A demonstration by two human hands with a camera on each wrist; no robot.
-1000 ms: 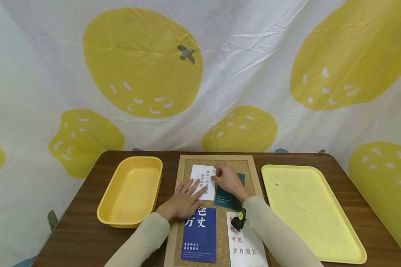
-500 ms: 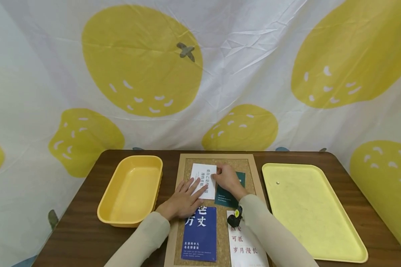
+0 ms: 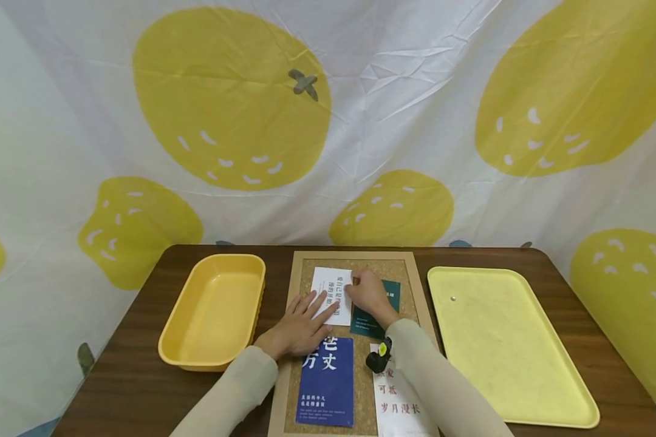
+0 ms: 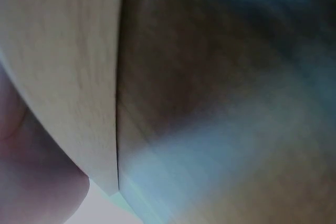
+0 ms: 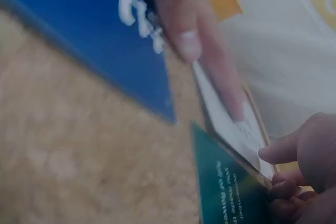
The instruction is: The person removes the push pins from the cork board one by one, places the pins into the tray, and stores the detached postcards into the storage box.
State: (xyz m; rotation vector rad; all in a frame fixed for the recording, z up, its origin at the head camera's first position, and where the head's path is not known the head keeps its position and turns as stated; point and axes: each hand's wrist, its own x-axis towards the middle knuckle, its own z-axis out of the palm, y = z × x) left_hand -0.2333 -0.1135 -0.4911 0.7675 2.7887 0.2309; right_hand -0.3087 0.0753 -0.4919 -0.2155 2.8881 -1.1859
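A white card [image 3: 328,285] with dark printed characters lies on the upper part of a cork board [image 3: 363,376] in a wooden frame. My left hand [image 3: 303,328] rests with spread fingers on this card's lower left. At the card's upper right edge my right hand [image 3: 370,294] pinches it between thumb and curled fingers; whether something small is also held there is hidden. Under the right hand lies a dark green card [image 3: 366,325], partly covered. A blue card [image 3: 326,388] sits below the left hand. A white card with red characters [image 3: 399,409] is partly under the right forearm.
An orange-yellow bin [image 3: 213,309] stands left of the board. To the right lies a pale yellow tray [image 3: 519,352] with one small silvery round thing [image 3: 453,298] near its upper left corner. Behind the dark wooden table [image 3: 126,376] hangs a fruit-patterned cloth [image 3: 393,121].
My right hand and wrist have shifted slightly left along the white card's edge, showing more of the green card. The left hand stays in place.
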